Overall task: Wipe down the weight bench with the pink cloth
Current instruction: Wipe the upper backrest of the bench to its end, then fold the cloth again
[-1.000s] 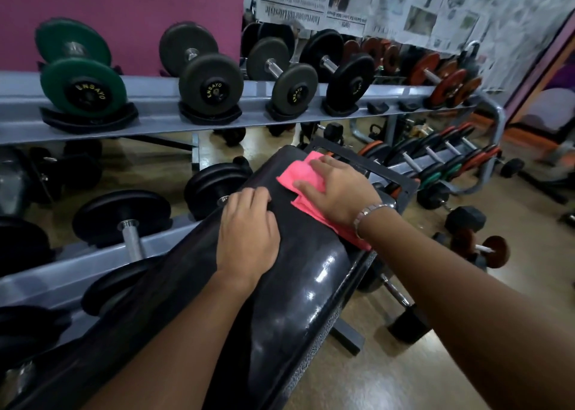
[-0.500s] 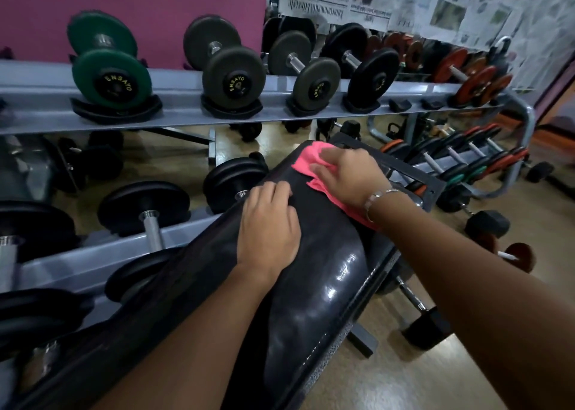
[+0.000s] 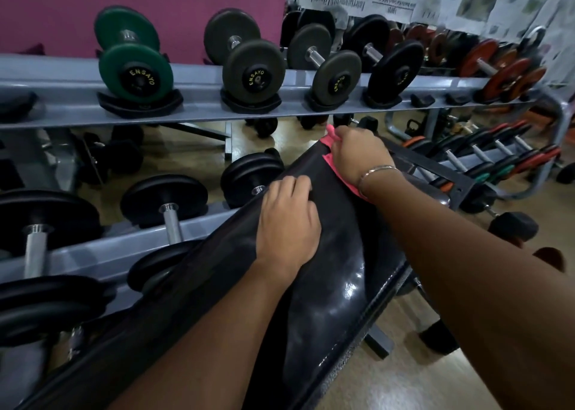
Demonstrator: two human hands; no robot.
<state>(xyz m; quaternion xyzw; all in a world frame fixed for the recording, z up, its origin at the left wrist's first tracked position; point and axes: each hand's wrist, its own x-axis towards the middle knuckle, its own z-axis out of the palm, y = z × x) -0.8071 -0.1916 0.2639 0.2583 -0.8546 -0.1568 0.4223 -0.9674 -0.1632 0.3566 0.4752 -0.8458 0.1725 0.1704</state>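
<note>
Head view, right hand (image 3: 357, 154): it grips the pink cloth (image 3: 329, 160) with bent fingers, at the far top end of the weight bench (image 3: 326, 285).
Right hand change: a second ago it lay flatter, lower on the pad. Now it has slid up to the very end.
Pink cloth: it is squashed under the right hand. One little bit pokes up past the fingers, and a thin strip shows beside the wrist. Before, more of it showed.
Bracelet (image 3: 376, 173): a thin silver one on the right wrist.
Left hand (image 3: 289, 222): it rests on the black pad near the left edge, fingers bent over that edge and holding it. It has stayed in about the same spot.
Weight bench: black, shiny and tilted upward away from the person.
Dumbbell rack (image 3: 199, 110): grey, just behind the bench, with a green dumbbell (image 3: 135, 73) and dark ones on top.
Floor (image 3: 435, 378): tan, with more weights on the right.
Newspapers (image 3: 466, 1): stuck on the wall, top right.
</note>
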